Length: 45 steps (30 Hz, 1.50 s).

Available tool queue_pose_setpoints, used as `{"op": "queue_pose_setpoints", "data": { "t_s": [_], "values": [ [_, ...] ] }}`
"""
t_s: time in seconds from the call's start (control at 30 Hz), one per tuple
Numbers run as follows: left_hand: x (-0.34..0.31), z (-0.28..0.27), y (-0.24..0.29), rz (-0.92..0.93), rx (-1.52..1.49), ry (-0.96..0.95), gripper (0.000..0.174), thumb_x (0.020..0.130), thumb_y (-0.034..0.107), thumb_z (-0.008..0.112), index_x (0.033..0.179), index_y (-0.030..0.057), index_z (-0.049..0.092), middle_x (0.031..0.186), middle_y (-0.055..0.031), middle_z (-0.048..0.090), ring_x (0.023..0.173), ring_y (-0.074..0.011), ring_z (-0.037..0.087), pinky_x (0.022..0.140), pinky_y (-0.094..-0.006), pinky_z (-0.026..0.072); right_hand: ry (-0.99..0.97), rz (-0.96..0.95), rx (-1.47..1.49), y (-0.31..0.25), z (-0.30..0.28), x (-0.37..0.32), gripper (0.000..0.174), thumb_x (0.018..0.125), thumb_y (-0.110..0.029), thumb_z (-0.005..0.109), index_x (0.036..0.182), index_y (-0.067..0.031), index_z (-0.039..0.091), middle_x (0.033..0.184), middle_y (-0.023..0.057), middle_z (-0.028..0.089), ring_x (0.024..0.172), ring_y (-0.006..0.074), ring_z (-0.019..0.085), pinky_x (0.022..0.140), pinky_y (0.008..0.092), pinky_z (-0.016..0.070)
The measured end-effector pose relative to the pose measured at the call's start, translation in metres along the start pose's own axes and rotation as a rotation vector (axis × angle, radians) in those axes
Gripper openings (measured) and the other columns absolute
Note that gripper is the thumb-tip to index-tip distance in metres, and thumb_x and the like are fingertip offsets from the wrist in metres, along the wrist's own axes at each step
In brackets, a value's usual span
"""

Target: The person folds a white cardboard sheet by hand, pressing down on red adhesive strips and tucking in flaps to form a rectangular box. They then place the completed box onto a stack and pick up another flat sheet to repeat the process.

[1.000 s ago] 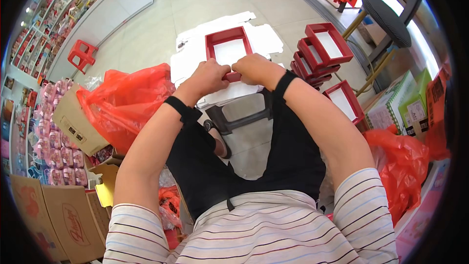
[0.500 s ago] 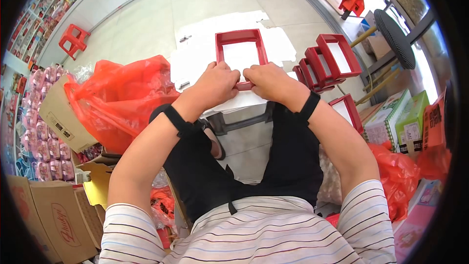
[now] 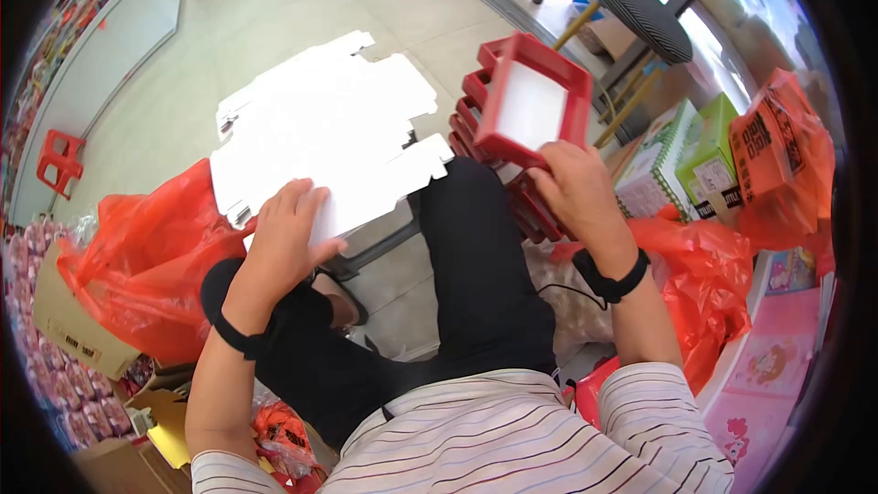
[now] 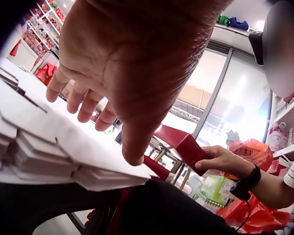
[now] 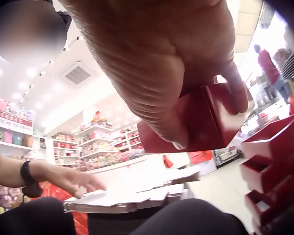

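Observation:
In the head view my right hand [image 3: 581,190] grips the near edge of a shallow red box [image 3: 498,110] with a white inside. The right wrist view shows the thumb and fingers on opposite sides of the box's wall [image 5: 198,122]. This box is raised beside a stack of similar red boxes [image 3: 464,119], overlapping it from above. My left hand [image 3: 291,233] has its fingers extended over the near left corner of flat white die-cut card sheets [image 3: 329,119]. The left wrist view shows those sheets piled in layers [image 4: 44,152], the hand close above them.
A dark stool frame [image 3: 380,252] supports the sheets. To the left lie a red plastic bag [image 3: 155,256] and a carton [image 3: 78,311]. On the right are a round stool [image 3: 640,14], a green box [image 3: 709,160] and another red bag [image 3: 704,284]. Black-trousered legs [image 3: 476,265] flank the work.
The red box both hands held on the white sheets has moved right to the stack in my right hand. My left hand has let go and opened. The head view has turned right.

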<state>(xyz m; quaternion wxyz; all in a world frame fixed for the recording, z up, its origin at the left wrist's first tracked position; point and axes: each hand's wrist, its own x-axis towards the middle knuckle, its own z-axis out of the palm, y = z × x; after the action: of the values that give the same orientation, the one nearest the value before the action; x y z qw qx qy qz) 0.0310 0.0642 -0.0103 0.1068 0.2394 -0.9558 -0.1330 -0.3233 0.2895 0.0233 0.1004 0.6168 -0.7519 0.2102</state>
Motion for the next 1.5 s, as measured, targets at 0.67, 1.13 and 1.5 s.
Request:
{"op": "queue_pose_setpoints", "data": {
  "t_s": [0.67, 1.13, 1.5],
  "values": [
    [-0.002, 0.013, 0.013, -0.017, 0.196, 0.012, 0.088, 0.075, 0.015, 0.090, 0.153, 0.0060, 0.049, 0.152, -0.0214, 0.050, 0.143, -0.0437, 0.047, 0.117, -0.0521, 0.0402, -0.259, 0.516, -0.167, 0.075, 0.062, -0.112, 0.019, 0.094, -0.020, 0.072, 0.102, -0.0046, 0.066, 0.099, 0.0173, 0.071, 0.094, 0.0405, 0.070, 0.079, 0.0510, 0.0569],
    [-0.004, 0.013, 0.005, 0.020, 0.129, 0.053, 0.076, 0.082, 0.025, 0.087, 0.148, 0.0052, 0.055, 0.150, -0.0230, 0.053, 0.143, -0.0437, 0.050, 0.116, -0.0520, 0.0408, -0.103, 0.365, 0.232, 0.013, -0.008, -0.040, 0.029, 0.096, -0.019, 0.073, 0.119, -0.0017, 0.069, 0.109, 0.0168, 0.072, 0.100, 0.0367, 0.070, 0.086, 0.0426, 0.0565],
    [-0.005, 0.005, 0.002, 0.044, 0.071, 0.059, 0.069, 0.086, 0.027, 0.085, 0.144, 0.0040, 0.058, 0.149, -0.0226, 0.055, 0.142, -0.0444, 0.051, 0.115, -0.0508, 0.0447, -0.179, -0.141, 0.488, -0.067, 0.064, 0.065, 0.045, 0.089, -0.010, 0.079, 0.131, -0.0002, 0.066, 0.130, 0.0194, 0.068, 0.123, 0.0388, 0.064, 0.104, 0.0431, 0.0529]
  ]
}}
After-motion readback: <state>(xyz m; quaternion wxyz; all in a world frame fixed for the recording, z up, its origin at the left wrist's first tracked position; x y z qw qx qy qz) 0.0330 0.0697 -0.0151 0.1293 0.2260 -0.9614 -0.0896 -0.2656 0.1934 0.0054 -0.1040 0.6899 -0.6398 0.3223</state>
